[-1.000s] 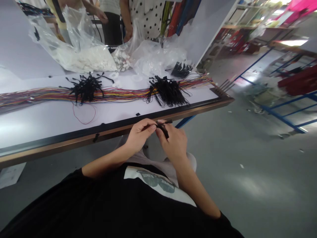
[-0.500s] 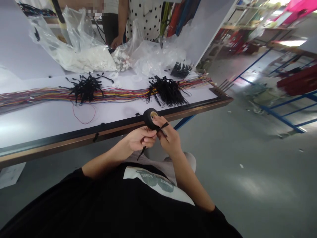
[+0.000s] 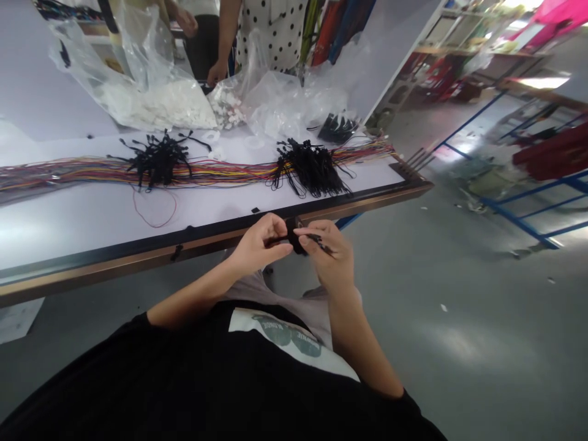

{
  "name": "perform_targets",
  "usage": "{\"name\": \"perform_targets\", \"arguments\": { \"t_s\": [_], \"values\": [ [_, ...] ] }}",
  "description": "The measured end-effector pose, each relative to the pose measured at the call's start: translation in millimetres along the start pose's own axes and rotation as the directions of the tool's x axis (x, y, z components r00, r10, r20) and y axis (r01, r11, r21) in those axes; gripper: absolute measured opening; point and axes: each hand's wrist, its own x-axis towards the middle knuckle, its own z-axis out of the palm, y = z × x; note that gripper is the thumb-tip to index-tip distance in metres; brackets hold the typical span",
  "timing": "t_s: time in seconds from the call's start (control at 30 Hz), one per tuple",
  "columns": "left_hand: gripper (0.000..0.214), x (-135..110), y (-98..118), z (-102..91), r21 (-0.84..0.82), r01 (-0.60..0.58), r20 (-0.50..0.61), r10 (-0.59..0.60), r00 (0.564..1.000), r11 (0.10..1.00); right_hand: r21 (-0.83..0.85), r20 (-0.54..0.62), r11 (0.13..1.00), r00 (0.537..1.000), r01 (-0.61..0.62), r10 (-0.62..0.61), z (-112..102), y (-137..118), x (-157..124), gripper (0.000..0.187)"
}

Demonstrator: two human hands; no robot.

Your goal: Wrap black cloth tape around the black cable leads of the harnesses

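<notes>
A roll of black tape point(image 3: 294, 235) is held edge-on between my hands, just off the near table edge. My right hand point(image 3: 334, 254) is closed on its right side, with thumb and fingers pinched together. A thin dark cable point(image 3: 319, 237) with several short ends sticks out across the right fingers. My left hand point(image 3: 257, 248) is on the left of the roll, thumb and fingers curled round a dark strand; its far end is hidden by the hand.
Long coloured wires point(image 3: 225, 173) lie along the white table point(image 3: 101, 214), with black-sleeved bunches point(image 3: 307, 165) across them. Plastic bags point(image 3: 156, 101) of small white parts stand behind. A person in a dotted top point(image 3: 271, 37) is across the table. A blue-framed rack point(image 3: 519, 214) stands right.
The tape roll has turned from showing its round face to nearly edge-on and dropped slightly. My left hand has risen and its grip has shifted; my right hand has moved a little right.
</notes>
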Motion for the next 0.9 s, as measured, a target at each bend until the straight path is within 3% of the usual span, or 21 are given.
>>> {"name": "perform_targets", "arguments": {
  "t_s": [0.1, 0.27, 0.37, 0.47, 0.53, 0.6, 0.63, 0.7, 0.8, 0.9],
  "values": [
    [0.010, 1.5, -2.6, 2.8, 0.226, -0.001, -0.111, 0.027, 0.993, 0.974, -0.072, 0.001, 0.997, 1.000, -0.019, 0.019, 3.0, -4.9, -3.3, 0.013],
    [0.011, -0.9, -9.8, 8.7, 0.399, -0.029, -0.157, 0.100, 0.982, 0.916, 0.009, 0.005, 0.966, 0.966, -0.259, 0.259, 16.0, -0.4, -9.2, 0.017],
    [0.007, -5.0, -12.0, 13.1, 0.299, -0.023, -0.194, 0.085, 0.977, 0.954, -0.038, -0.076, 0.972, 0.970, -0.233, 0.230, 19.9, 0.6, -9.0, 0.013],
    [0.019, -5.7, -9.1, 14.9, -0.012, 0.070, -0.271, -0.071, 0.960, 0.997, -0.125, -0.142, 0.986, 0.986, -0.107, 0.089, 19.5, -2.0, -8.0, 0.010],
    [0.017, -3.1, -5.9, 12.3, -0.180, 0.179, -0.185, -0.212, 0.960, 0.967, -0.129, -0.115, 0.991, 0.993, -0.047, 0.032, 18.7, -3.9, -8.2, 0.008],
    [0.019, 0.6, -4.6, 7.8, -0.282, 0.292, -0.001, -0.304, 0.953, 0.914, -0.099, -0.062, 0.994, 0.998, -0.037, 0.031, 18.7, -4.5, -9.1, 0.008],
    [0.023, 1.9, -5.0, 5.6, -0.320, 0.336, 0.078, -0.329, 0.941, 0.886, -0.078, -0.042, 0.996, 0.998, -0.052, 0.049, 19.1, -3.9, -9.5, 0.009],
    [0.031, 1.9, -7.2, 2.4, -0.383, 0.365, 0.134, -0.340, 0.931, 0.849, -0.008, -0.029, 0.993, 0.992, -0.121, 0.120, 20.7, -0.8, -10.0, 0.012],
    [0.037, -4.7, -8.2, -1.2, -0.356, 0.286, 0.078, -0.276, 0.958, 0.890, 0.218, -0.030, 0.940, 0.961, -0.263, 0.276, 22.4, 7.1, -8.8, 0.019],
    [0.052, -11.8, -1.3, -9.6, -0.099, 0.095, 0.154, -0.079, 0.985, 0.991, 0.353, 0.021, 0.874, 0.937, -0.333, 0.349, 18.4, 12.3, -5.2, 0.021]
  ]
}}
